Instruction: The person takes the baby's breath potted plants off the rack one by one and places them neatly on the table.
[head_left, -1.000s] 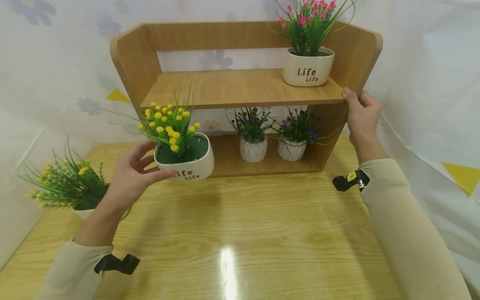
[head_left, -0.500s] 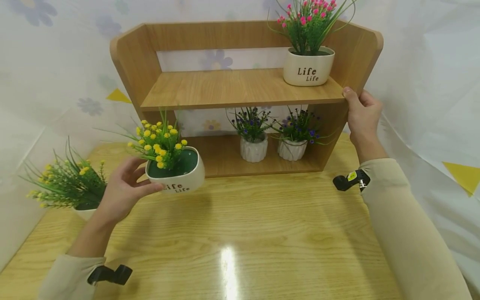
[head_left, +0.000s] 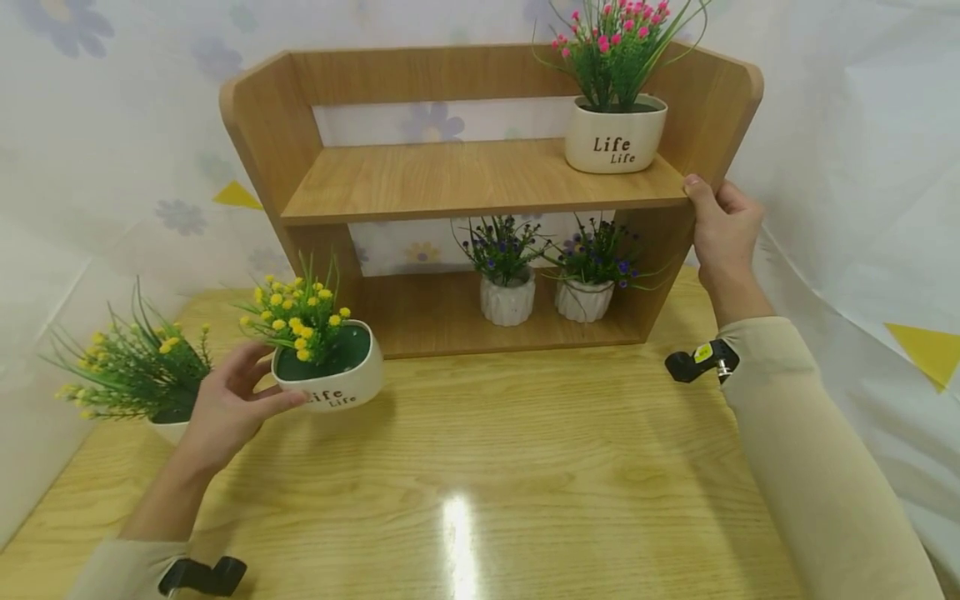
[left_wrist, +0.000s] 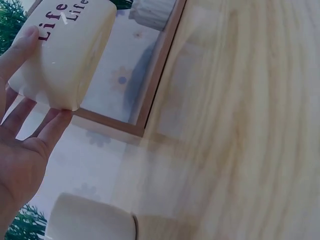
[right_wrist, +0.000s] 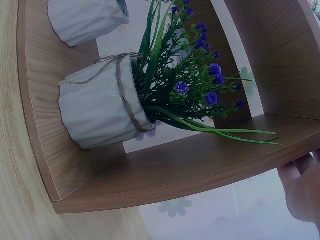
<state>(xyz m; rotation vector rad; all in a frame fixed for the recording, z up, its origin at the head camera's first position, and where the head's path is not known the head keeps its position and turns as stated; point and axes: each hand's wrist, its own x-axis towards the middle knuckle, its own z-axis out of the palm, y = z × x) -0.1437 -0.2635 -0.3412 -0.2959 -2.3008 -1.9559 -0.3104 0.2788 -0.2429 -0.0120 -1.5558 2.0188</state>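
My left hand (head_left: pixel 228 408) grips a white oval flowerpot (head_left: pixel 352 385) by its left side, thumb on the front near the "Life" lettering and fingers behind and beneath. Yellow flowers (head_left: pixel 300 312) and grass stand up from it. In the left wrist view the held pot (left_wrist: pixel 70 55) appears above the table, in front of the shelf's left end. My right hand (head_left: pixel 726 233) holds the right side of the wooden shelf (head_left: pixel 450 179), thumb on the front edge of its upper board. Most of its fingers are hidden behind the side panel.
A pink-flowered pot (head_left: pixel 617 137) stands at the upper board's right end. Below it, two small white pots (head_left: pixel 507 300) with purple flowers sit on the lower board. Another yellow-flowered plant (head_left: pixel 142 375) stands at the table's left, partly behind my left hand. The wooden table (head_left: pixel 525 467) spreads in front.
My left hand has carried the yellow-flowered pot left, down and toward me, away from the shelf's front. My right hand has stayed at the shelf's right side.
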